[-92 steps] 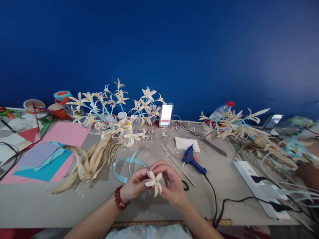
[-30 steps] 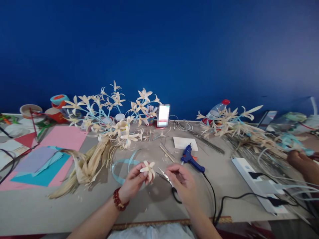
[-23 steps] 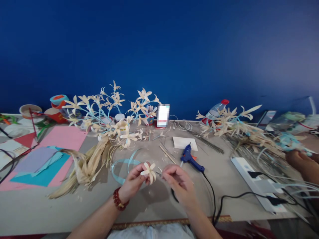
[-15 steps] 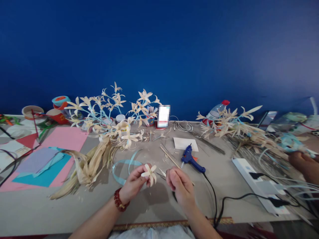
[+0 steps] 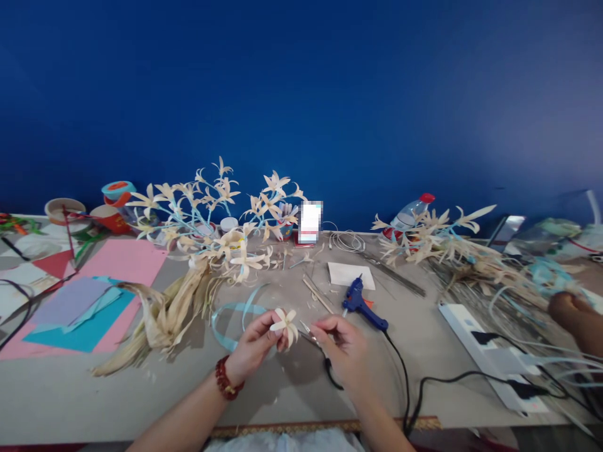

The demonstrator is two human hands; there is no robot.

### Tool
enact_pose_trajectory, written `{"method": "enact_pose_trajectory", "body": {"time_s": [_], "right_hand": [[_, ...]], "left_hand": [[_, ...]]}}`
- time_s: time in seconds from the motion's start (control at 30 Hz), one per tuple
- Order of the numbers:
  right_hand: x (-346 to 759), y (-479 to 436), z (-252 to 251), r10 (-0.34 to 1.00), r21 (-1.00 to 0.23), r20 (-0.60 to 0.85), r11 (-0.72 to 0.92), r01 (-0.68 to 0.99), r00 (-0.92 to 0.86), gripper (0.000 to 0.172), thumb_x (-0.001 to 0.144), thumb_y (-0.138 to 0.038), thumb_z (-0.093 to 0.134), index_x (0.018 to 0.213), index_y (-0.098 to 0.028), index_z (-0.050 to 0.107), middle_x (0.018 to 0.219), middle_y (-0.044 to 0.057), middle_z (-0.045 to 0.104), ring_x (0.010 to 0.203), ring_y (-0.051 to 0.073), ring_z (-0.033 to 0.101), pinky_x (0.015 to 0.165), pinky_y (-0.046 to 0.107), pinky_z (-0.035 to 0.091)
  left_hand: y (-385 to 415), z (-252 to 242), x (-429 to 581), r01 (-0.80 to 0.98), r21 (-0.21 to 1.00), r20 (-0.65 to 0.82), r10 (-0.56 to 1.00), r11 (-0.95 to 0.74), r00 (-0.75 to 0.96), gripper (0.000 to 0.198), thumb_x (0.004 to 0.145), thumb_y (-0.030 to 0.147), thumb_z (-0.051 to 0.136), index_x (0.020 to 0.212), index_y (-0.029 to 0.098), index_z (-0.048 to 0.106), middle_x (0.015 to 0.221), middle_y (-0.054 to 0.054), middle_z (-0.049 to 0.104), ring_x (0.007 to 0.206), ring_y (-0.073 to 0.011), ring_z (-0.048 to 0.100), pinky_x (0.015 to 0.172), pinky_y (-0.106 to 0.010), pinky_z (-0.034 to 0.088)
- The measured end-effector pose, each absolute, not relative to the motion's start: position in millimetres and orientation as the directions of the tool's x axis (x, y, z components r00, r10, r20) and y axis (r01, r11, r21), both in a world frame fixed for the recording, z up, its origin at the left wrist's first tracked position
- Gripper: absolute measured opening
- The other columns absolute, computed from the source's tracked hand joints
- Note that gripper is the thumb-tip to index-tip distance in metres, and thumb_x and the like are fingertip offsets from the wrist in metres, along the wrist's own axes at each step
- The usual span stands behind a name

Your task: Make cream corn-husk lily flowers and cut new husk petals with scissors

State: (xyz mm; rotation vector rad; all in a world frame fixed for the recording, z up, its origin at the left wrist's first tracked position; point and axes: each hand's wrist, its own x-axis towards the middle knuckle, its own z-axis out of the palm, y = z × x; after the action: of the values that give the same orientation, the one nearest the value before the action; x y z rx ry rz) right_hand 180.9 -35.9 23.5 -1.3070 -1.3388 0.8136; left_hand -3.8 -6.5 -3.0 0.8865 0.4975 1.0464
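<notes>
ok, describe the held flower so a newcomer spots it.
At the grey table, find the left hand, with a red beaded bracelet at its wrist. It holds one pale flower, set apart from the branched flowers behind by being in that hand.

Single head-worn view; viewpoint above the near edge of the table; axis forward and down; left hand and right hand at close range; blue wall spanning the far side.
</notes>
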Motion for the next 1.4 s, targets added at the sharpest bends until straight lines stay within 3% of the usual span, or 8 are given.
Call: {"method": "enact_pose_trajectory", "body": {"time_s": [0.23,0.4,0.53,0.73,0.93,1.1,1.27,1.4], "right_hand": [[178,-21,24,0.995,-0.995,0.104,0.104,0.003,-0.003,0.029,0.089,-0.042,0.055,0.073,-0.018,0.058,0.061,-0.002,0.054,0.049,0.010,0.047,0.046,0.021,0.036],[177,2,27,0.983,-0.982,0.171,0.175,0.069,-0.069,0.025,0.091,-0.038,0.053,0.082,-0.018,0.065,0.073,0.002,0.064,0.055,0.012,0.051,0.053,0.023,0.041],[176,11,15,0.989,-0.987,0.145,0.146,0.069,-0.027,0.023,0.079,-0.041,0.067,0.081,-0.018,0.067,0.071,0.003,0.069,0.054,0.014,0.053,0.052,0.025,0.044],[178,3,-6,0.989,-0.984,0.147,0.146,0.103,0.003,0.027,0.078,-0.042,0.069,0.071,-0.017,0.063,0.060,0.000,0.061,0.050,0.013,0.050,0.046,0.022,0.038],[175,-1,-7,0.992,-0.992,0.124,0.124,-0.006,0.015,0.034,0.088,-0.050,0.054,0.071,-0.020,0.049,0.053,-0.007,0.043,0.044,0.009,0.038,0.042,0.020,0.031],[178,0,-15,0.969,-0.961,0.245,0.242,0.136,0.007,0.049,0.092,-0.049,0.047,0.053,-0.021,0.037,0.047,-0.006,0.033,0.043,0.010,0.031,0.043,0.023,0.028],[171,-3,-6,0.944,-0.935,0.326,0.329,0.133,-0.045,0.032,0.088,-0.039,0.058,0.064,-0.019,0.054,0.065,0.000,0.052,0.059,0.013,0.049,0.057,0.025,0.040],[168,-5,-3,0.978,-0.978,0.208,0.208,0.001,-0.023,0.022,0.084,-0.041,0.062,0.089,-0.020,0.061,0.073,0.001,0.059,0.058,0.013,0.053,0.052,0.023,0.043]], "left_hand": [[-5,-4,-4,-0.500,0.832,0.012,0.893,0.240,0.449,0.027,0.079,0.039,0.069,0.085,0.014,0.061,0.064,-0.001,0.057,0.057,-0.0106,0.047,0.059,-0.026,0.035],[-4,-3,-2,-0.512,0.830,0.041,0.892,0.221,0.451,0.025,0.081,0.036,0.068,0.077,0.014,0.058,0.065,-0.002,0.059,0.058,-0.0101,0.047,0.058,-0.025,0.034],[-2,-3,0,-0.534,0.817,0.028,0.912,0.215,0.410,0.027,0.078,0.037,0.071,0.073,0.014,0.057,0.064,-0.001,0.058,0.056,-0.0100,0.049,0.056,-0.024,0.034],[3,-3,4,-0.607,0.752,-0.020,0.929,0.258,0.370,0.022,0.078,0.031,0.072,0.075,0.013,0.060,0.066,0.000,0.057,0.054,-0.0084,0.050,0.057,-0.024,0.038],[2,-2,7,-0.664,0.677,-0.048,0.920,0.316,0.389,0.014,0.081,0.025,0.070,0.079,0.013,0.063,0.068,0.001,0.055,0.051,-0.0061,0.046,0.060,-0.026,0.042],[-1,-1,9,-0.682,0.641,-0.054,0.907,0.352,0.418,0.014,0.080,0.024,0.070,0.080,0.014,0.061,0.069,0.001,0.053,0.050,-0.0055,0.042,0.059,-0.027,0.042],[-4,-1,9,-0.662,0.656,-0.033,0.890,0.362,0.455,0.015,0.082,0.026,0.068,0.077,0.014,0.060,0.068,0.001,0.052,0.052,-0.0064,0.043,0.060,-0.027,0.041],[-4,0,8,-0.648,0.670,-0.040,0.889,0.363,0.456,0.016,0.082,0.026,0.068,0.077,0.013,0.060,0.067,0.001,0.052,0.053,-0.0069,0.043,0.061,-0.027,0.041]]}}
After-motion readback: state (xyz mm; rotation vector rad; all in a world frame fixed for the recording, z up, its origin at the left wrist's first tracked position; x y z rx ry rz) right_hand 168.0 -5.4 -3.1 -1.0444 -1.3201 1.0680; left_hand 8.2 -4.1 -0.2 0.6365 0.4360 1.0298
